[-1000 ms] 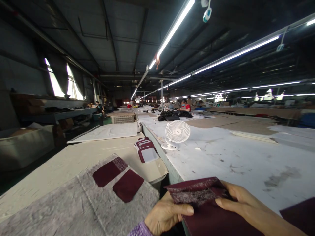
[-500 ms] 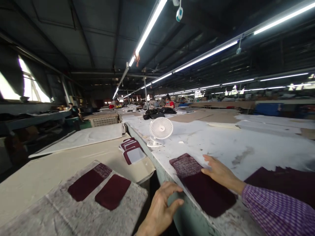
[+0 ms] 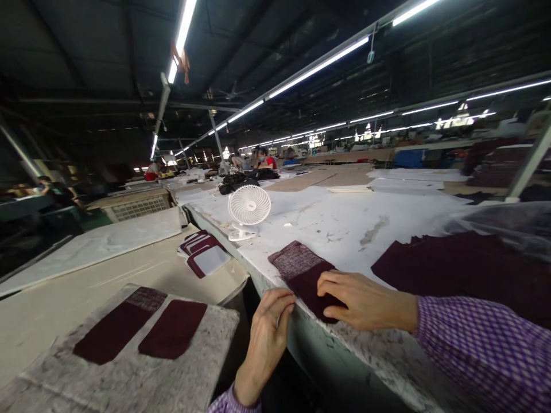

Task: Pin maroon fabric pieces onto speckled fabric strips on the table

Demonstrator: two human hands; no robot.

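A maroon fabric piece [image 3: 307, 281] with a pale speckled band at its far end lies along the edge of the white-topped table. My right hand [image 3: 359, 298] rests over its near end, fingers bent and thumb apart, with maroon cloth showing between them. The hand hides part of that end. Just left of the cloth, at the table edge, my left hand [image 3: 267, 324] has its thumb and fingertips pressed together. What they hold, if anything, cannot be made out. On a speckled grey board [image 3: 181, 376] to the left lie two maroon pieces, one banded [image 3: 118, 324] and one plain [image 3: 173, 328].
A small white fan [image 3: 249, 205] stands at the table edge beyond the cloth. Maroon and white pieces [image 3: 202, 252] overlap on the cream table [image 3: 142, 261]. A large maroon fabric spread [image 3: 456, 272] lies at right. Between the tables is a dark gap. Other people sit farther back.
The view has swung right. My left fingers have gone from apart to pinched, nearer the cloth. My right hand has moved onto the cloth's near end, and less of the cloth's length shows.
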